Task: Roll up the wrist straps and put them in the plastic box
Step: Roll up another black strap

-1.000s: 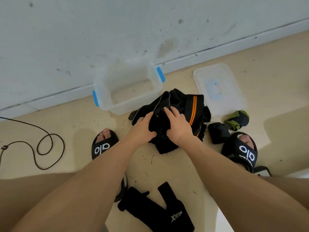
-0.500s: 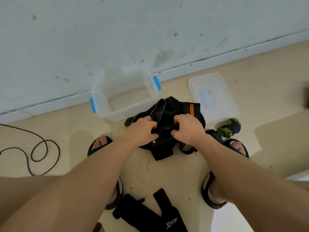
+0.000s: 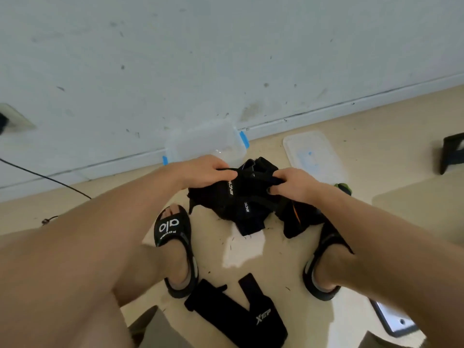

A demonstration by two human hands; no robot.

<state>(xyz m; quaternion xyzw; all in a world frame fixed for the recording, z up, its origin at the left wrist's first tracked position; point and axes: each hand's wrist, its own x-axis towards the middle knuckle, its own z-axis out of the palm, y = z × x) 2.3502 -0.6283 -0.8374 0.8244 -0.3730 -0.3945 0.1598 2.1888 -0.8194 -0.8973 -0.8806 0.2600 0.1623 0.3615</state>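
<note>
Beige floor point(image 3: 251, 280) runs up to a scuffed white wall point(image 3: 226, 59), and against the skirting sits the clear plastic box point(image 3: 204, 144) with blue clips, its lid point(image 3: 313, 156) lying flat on the floor to the right. Just in front of the box, a bundle of black wrist straps point(image 3: 241, 197) with white lettering is held up off the floor: the left hand point(image 3: 208, 170) pinches the bundle's upper left edge with fingers curled over it, and the right hand point(image 3: 291, 183) grips a strap at the upper right, fingers closed around it. An orange-striped part hangs below the right wrist. Both feet wear black sandals point(image 3: 170, 229) either side of the bundle. Another black strap point(image 3: 241, 315) marked with white letters lies flat on the floor nearer the person. A thin black cable point(image 3: 45, 177) trails at the left.
</note>
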